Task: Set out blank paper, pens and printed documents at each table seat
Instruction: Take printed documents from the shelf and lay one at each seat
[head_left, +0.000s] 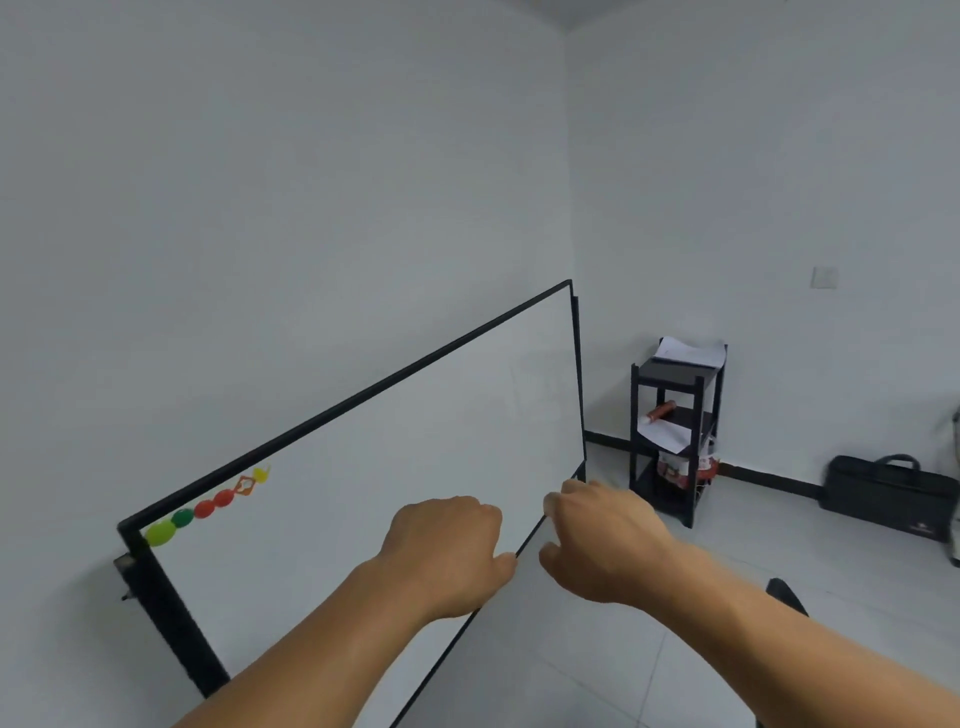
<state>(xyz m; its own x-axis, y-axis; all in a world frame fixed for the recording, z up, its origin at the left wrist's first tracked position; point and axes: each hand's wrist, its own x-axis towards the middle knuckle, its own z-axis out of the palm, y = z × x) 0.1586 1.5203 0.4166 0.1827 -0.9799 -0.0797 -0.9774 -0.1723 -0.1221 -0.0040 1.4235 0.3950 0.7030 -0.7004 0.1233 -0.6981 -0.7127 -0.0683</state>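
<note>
A framed whiteboard (389, 467) fills the view, and its lower edge is met by the left hand (447, 551) and right hand (602, 540), fingers curled; whether it is gripped cannot be told. The papers (688, 353) lie well apart on a black shelf unit (675, 431), so fetching is judged not yet begun; crossing to the shelf is called for next.

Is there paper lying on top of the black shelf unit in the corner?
Yes, white paper sheets lie on the top of the black three-tier shelf unit.
</note>
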